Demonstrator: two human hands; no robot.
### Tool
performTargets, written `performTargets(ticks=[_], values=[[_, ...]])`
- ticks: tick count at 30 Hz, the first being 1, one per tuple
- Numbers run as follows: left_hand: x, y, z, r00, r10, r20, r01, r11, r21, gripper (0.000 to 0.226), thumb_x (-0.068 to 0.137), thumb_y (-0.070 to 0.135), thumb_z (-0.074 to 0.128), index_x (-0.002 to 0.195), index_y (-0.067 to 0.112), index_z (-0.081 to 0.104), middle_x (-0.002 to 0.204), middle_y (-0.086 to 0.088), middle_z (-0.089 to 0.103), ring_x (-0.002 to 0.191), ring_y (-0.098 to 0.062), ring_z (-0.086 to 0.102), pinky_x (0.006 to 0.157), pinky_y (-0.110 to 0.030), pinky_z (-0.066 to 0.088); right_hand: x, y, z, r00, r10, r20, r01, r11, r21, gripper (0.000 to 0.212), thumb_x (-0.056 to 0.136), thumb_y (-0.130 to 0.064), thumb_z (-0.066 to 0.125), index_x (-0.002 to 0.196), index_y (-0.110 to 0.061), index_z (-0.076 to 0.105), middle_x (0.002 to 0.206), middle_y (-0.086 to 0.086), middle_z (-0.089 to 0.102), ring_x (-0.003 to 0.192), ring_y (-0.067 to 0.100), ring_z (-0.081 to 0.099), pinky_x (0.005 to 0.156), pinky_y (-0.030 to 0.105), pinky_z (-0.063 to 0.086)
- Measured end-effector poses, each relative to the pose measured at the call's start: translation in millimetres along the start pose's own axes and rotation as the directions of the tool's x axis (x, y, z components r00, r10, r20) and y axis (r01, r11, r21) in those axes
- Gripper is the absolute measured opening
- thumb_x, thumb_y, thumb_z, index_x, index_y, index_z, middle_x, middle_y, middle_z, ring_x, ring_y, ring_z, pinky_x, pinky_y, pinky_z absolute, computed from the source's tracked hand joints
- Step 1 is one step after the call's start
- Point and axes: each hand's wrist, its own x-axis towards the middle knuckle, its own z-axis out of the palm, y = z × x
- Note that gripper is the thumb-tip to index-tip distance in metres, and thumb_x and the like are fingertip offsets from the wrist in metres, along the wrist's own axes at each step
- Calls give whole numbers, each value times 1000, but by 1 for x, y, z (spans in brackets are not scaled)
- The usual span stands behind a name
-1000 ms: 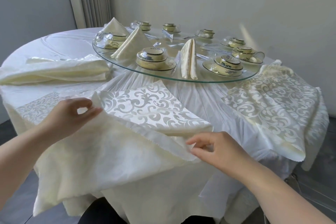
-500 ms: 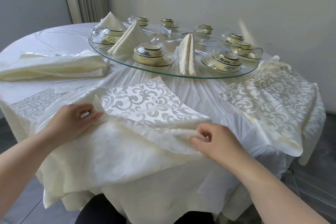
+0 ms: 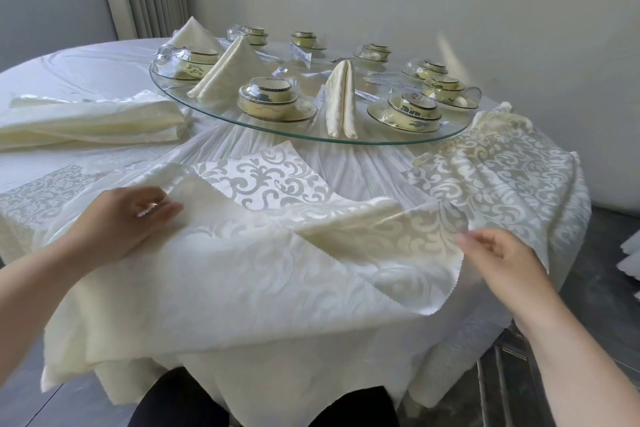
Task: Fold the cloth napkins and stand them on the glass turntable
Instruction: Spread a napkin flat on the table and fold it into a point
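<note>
A cream damask napkin (image 3: 263,267) lies spread over the near edge of the round table, part of it hanging off. My left hand (image 3: 121,222) pinches its folded upper left corner. My right hand (image 3: 498,260) pinches its right edge, pulled out to the right and lifted a little. Behind it, the glass turntable (image 3: 391,141) carries three folded napkins standing upright: one (image 3: 341,97) near the front, one (image 3: 228,69) at the left, and one (image 3: 194,33) behind that.
Several yellow bowl-and-saucer sets (image 3: 273,100) in clear wrap ring the turntable. A folded pile of napkins (image 3: 86,121) lies at the left. Another patterned napkin (image 3: 498,177) drapes over the table's right edge. The wall stands close behind.
My right hand has drawn the napkin's edge far out to the right, unfolding the cloth wider. My left hand keeps hold of the left corner, shifted slightly right.
</note>
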Motion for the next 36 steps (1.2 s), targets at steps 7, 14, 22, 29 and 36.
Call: performTargets(ticks=[7, 14, 22, 29, 36], values=[[3, 5, 0, 1000, 4, 24, -5, 1000, 20, 28, 84, 17, 64, 59, 22, 52, 84, -17, 64, 89, -31, 58, 70, -32, 35, 44, -32, 24, 984, -32, 175, 70, 974, -214, 36, 87, -39, 56, 64, -18, 37, 68, -6, 36, 60, 10, 36, 55, 24, 25], [16, 34, 2, 996, 79, 40, -76, 994, -76, 30, 85, 14, 61, 60, 23, 50, 74, -6, 59, 75, -17, 53, 67, -24, 32, 35, -34, 3, 985, -149, 86, 165, 961, -223, 9, 83, -14, 63, 76, -13, 58, 77, -3, 54, 72, 15, 48, 56, 23, 36], [42, 51, 31, 969, 96, 226, -99, 995, 6, 15, 88, 22, 59, 73, 18, 57, 86, -3, 57, 82, -21, 49, 70, -25, 29, 26, 3, -37, 975, 164, 153, -47, 816, -577, 49, 86, -17, 59, 131, -19, 41, 118, 7, 56, 104, 23, 51, 82, 30, 40], [38, 44, 37, 955, 169, 244, -193, 978, 75, 15, 88, 22, 59, 74, 18, 62, 95, -3, 63, 87, -21, 54, 70, -24, 29, 50, -47, 12, 979, -8, 206, 61, 965, -254, 30, 90, -41, 49, 101, -15, 60, 97, 3, 55, 92, 16, 50, 76, 28, 36], [41, 40, 40, 945, 203, 258, -232, 969, 89, 9, 89, 22, 58, 80, 19, 58, 103, -1, 63, 100, -21, 57, 69, -18, 26, 62, -72, 62, 891, 63, 450, 262, 738, -622, 15, 85, -26, 61, 92, -12, 61, 115, 6, 58, 95, 21, 57, 74, 29, 45]])
